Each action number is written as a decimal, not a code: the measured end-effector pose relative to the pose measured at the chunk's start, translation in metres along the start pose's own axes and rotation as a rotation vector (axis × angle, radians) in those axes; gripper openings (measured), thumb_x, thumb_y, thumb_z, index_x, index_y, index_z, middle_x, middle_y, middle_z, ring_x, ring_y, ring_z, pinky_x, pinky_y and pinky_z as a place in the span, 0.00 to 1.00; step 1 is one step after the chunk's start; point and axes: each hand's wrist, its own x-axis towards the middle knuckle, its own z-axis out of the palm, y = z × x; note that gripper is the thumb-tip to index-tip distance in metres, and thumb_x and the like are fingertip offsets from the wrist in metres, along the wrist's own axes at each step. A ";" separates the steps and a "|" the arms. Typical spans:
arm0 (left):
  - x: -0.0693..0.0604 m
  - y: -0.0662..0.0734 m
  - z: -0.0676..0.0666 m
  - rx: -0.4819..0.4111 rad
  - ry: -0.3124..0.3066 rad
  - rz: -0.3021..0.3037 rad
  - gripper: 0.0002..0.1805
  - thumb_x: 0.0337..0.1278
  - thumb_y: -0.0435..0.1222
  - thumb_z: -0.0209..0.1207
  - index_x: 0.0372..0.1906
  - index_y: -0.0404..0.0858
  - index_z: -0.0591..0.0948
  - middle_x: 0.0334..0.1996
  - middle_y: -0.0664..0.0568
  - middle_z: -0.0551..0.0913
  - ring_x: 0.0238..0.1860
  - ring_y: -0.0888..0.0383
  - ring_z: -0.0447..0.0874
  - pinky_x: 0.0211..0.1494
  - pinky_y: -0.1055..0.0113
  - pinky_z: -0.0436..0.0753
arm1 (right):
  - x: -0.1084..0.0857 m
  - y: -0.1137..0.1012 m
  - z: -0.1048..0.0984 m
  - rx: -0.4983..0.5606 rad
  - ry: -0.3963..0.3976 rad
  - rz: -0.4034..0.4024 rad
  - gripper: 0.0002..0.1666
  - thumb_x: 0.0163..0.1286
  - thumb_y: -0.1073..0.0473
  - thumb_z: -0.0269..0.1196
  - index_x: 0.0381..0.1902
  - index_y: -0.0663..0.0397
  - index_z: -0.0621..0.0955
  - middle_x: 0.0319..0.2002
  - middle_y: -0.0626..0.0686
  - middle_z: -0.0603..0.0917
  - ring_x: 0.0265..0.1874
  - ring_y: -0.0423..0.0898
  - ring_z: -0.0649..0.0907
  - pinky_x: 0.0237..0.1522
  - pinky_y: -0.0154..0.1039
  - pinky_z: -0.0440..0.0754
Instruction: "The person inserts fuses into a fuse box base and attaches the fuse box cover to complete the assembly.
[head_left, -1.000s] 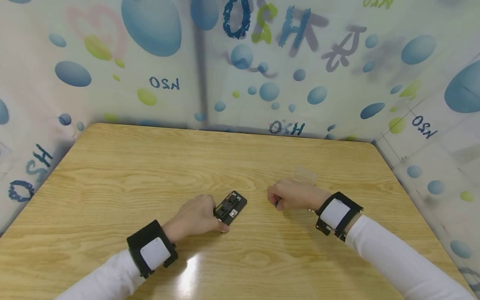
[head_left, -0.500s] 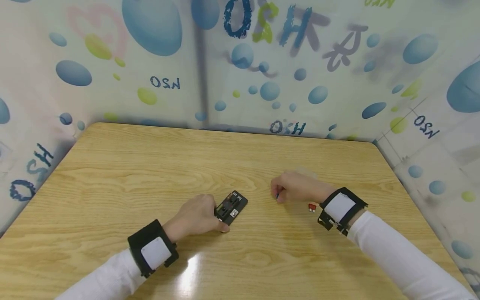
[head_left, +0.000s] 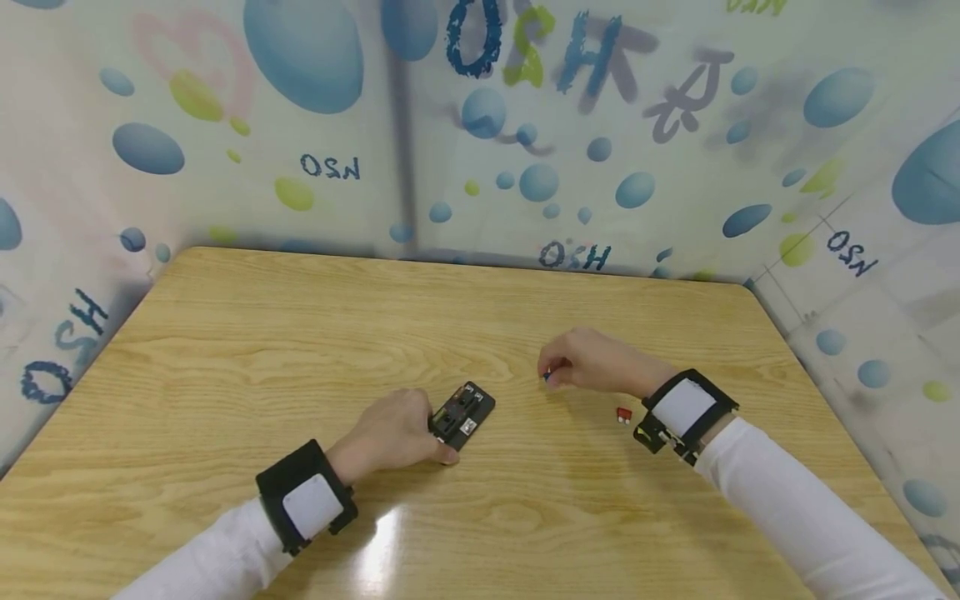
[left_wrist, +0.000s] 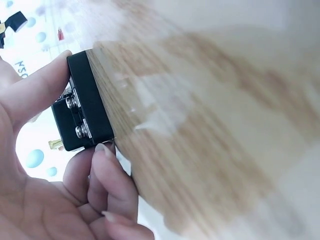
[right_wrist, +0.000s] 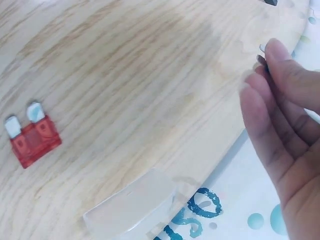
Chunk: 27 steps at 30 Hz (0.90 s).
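Tabletop [head_left: 300, 333] bears a black block [head_left: 463, 414] gripped by the left hand [head_left: 392, 432].

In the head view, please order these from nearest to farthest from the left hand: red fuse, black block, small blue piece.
1. Black block: gripped by the left hand.
2. Small blue piece: to the right, pinched in the right hand.
3. Red fuse: farther right, on the table.

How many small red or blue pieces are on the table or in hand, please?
2: a red piece lies on the table near the right hand, and a blue piece, mostly hidden, is pinched in that hand. More could be hidden.
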 end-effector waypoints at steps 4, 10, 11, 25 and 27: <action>0.000 0.000 0.001 -0.001 -0.002 0.001 0.24 0.29 0.49 0.78 0.21 0.40 0.76 0.20 0.51 0.78 0.19 0.58 0.70 0.21 0.68 0.67 | 0.002 -0.001 -0.004 0.003 0.039 -0.034 0.05 0.63 0.65 0.68 0.37 0.55 0.85 0.34 0.47 0.86 0.31 0.36 0.81 0.35 0.33 0.80; 0.000 0.000 0.000 -0.002 0.000 -0.002 0.24 0.29 0.50 0.78 0.21 0.40 0.76 0.19 0.51 0.78 0.19 0.58 0.70 0.21 0.68 0.66 | 0.008 -0.007 -0.012 0.018 0.061 -0.036 0.06 0.65 0.67 0.66 0.40 0.56 0.86 0.37 0.49 0.88 0.35 0.39 0.85 0.38 0.34 0.83; 0.000 0.000 0.000 -0.003 0.000 -0.001 0.24 0.29 0.49 0.78 0.21 0.40 0.76 0.19 0.51 0.78 0.19 0.58 0.70 0.21 0.68 0.66 | 0.009 -0.009 -0.013 0.013 0.063 -0.037 0.07 0.65 0.67 0.65 0.40 0.56 0.87 0.38 0.49 0.89 0.36 0.40 0.85 0.39 0.35 0.83; 0.001 -0.001 0.000 0.001 0.002 0.009 0.24 0.28 0.49 0.79 0.21 0.39 0.76 0.20 0.51 0.78 0.20 0.57 0.71 0.22 0.67 0.67 | 0.021 -0.024 -0.026 -0.034 0.111 -0.068 0.10 0.69 0.68 0.62 0.46 0.55 0.86 0.41 0.51 0.89 0.38 0.41 0.86 0.40 0.38 0.84; 0.001 -0.001 -0.001 0.002 0.003 0.010 0.24 0.29 0.49 0.78 0.21 0.39 0.76 0.20 0.51 0.78 0.20 0.57 0.71 0.22 0.67 0.67 | 0.024 -0.027 -0.028 -0.035 0.123 -0.082 0.10 0.69 0.67 0.62 0.45 0.54 0.86 0.41 0.49 0.89 0.38 0.40 0.86 0.41 0.37 0.84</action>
